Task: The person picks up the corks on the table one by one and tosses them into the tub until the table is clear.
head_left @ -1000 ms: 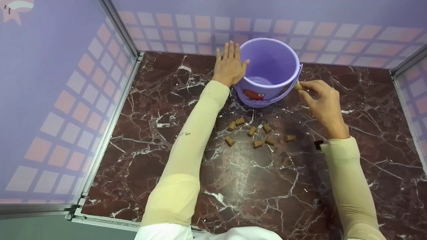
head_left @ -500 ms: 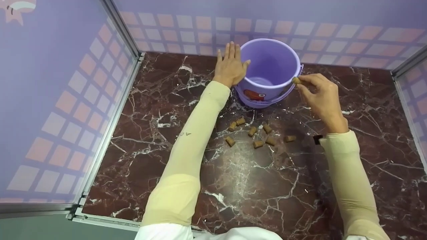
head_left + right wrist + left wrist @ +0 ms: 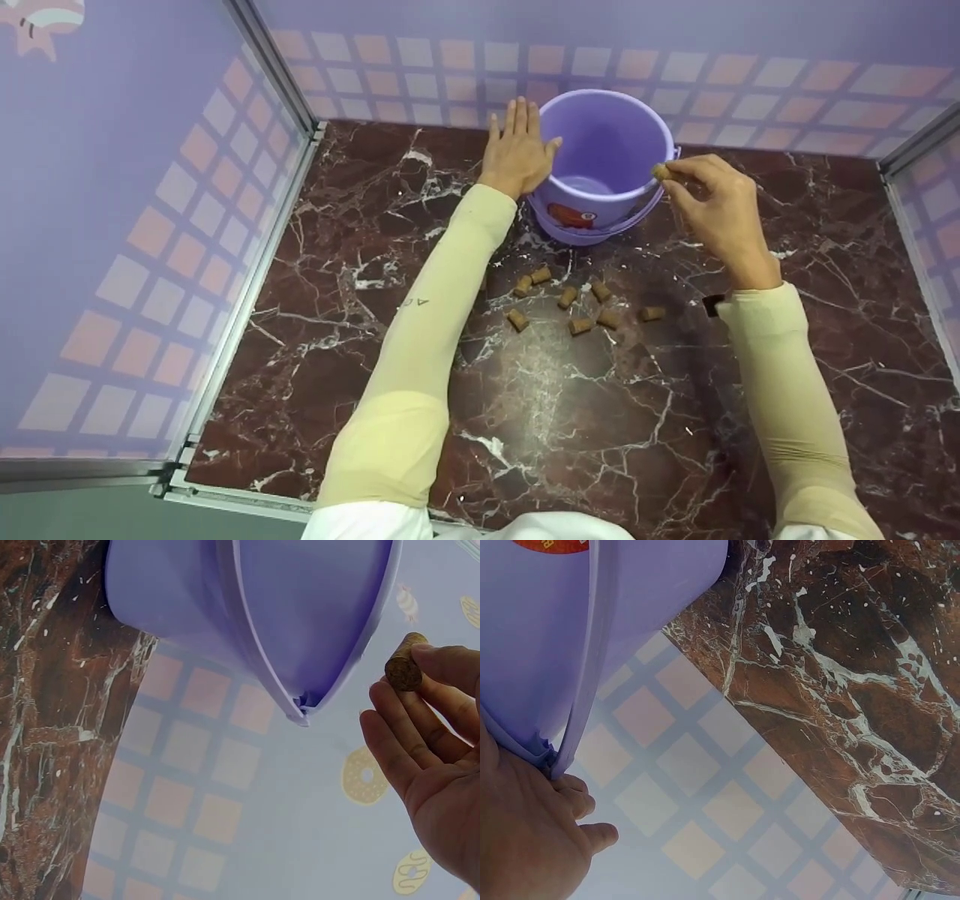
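Note:
A purple bucket (image 3: 581, 217) stands upright near the back wall, its handle (image 3: 637, 219) hanging down in front. My left hand (image 3: 517, 156) lies against the bucket's left rim, fingers straight and thumb over the edge. In the left wrist view that hand (image 3: 536, 832) is beside the handle's hinge. At the right rim, my right hand (image 3: 720, 206) pinches a cork (image 3: 661, 172) between thumb and fingertips. The right wrist view shows the cork (image 3: 406, 664) held up near the rim, the other fingers extended below it. No corks show on the visible part of the bucket's floor.
Several corks (image 3: 568, 297) lie scattered on the dark red marbled tabletop (image 3: 360, 360) in front of the bucket. One cork (image 3: 653, 313) sits apart to the right. Purple panels with checkered squares (image 3: 457, 82) enclose the back and sides, framed by metal rails (image 3: 255, 292).
My right hand has lifted the pinched cork from beside the bucket's right wall up to its rim, moving slightly left. The left hand has stayed on the rim.

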Demonstrator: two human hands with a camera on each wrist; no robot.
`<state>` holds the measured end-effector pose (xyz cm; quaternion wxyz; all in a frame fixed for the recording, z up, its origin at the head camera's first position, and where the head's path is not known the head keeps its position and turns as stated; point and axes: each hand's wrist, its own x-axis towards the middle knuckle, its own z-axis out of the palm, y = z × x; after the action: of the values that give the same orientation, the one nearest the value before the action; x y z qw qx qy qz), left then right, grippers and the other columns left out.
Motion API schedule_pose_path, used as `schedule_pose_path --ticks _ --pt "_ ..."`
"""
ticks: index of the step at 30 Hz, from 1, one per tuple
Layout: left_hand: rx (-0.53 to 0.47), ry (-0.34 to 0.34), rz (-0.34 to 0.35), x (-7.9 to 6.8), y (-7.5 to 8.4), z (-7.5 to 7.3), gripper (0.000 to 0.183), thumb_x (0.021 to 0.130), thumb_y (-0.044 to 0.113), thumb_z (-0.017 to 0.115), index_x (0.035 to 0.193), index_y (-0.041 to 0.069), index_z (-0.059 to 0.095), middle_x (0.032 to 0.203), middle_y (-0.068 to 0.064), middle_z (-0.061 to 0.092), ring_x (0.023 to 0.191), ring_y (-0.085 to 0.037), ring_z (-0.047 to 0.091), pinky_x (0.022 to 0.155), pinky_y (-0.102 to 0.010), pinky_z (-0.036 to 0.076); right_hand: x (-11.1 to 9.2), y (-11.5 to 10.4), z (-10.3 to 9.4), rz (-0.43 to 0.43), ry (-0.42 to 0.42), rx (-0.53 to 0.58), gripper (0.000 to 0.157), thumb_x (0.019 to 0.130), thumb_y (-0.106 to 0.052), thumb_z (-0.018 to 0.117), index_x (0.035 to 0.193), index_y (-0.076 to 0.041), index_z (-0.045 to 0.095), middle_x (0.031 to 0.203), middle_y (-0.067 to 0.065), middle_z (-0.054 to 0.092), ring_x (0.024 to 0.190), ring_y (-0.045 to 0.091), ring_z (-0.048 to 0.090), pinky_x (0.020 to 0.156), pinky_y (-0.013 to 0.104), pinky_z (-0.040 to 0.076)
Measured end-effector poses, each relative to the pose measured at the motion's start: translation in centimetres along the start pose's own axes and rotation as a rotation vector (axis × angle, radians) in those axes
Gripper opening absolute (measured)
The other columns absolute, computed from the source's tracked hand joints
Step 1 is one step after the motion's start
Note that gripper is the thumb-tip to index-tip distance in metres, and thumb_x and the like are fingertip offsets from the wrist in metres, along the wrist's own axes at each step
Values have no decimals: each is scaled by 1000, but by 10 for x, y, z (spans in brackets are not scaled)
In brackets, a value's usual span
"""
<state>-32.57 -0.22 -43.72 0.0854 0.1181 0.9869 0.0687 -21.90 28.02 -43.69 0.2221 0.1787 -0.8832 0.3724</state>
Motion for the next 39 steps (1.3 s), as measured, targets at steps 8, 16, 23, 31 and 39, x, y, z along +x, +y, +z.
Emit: schedule_pose_path --ticks 8,16,23,31,39 --pt "-8 -3 5 0 0 4 76 115 49 17 168 0 -4 176 -18 -9 162 -29 -9 128 -48 -14 5 -1 5 -6 -9 1 24 94 -1 80 118 2 79 113 15 76 99 25 73 85 13 57" --pt "-1 10 20 4 0 3 76 115 48 18 168 -2 -3 176 -20 -6 162 -30 -7 130 -45 -10 16 0 9 8 -34 -7 24 95 -1 79 118 3 78 116 17 75 103 30 72 88 14 56" --pt "6 22 35 4 1 5 75 115 48 19 168 -2 0 176 -21 -1 163 -31 -5 130 -43 -7 22 2 13 18 -43 -14 24 95 -2 79 119 2 78 112 16 76 102 28 72 89 16 56" --pt "6 3 32 1 -5 4 76 115 49 18 168 -2 -2 176 -20 -6 163 -31 -6 128 -41 -12 28 -3 21 20 -56 3 24 96 -2 78 120 2 77 112 15 76 101 26 72 89 31 61" --pt "-6 6 30 -2 -13 3 76 115 48 18 168 -2 -3 175 -20 -7 162 -31 -8 128 -40 -14 34 -5 26 24 -65 1 24 97 -2 78 120 1 77 112 16 76 102 30 72 90 41 61"
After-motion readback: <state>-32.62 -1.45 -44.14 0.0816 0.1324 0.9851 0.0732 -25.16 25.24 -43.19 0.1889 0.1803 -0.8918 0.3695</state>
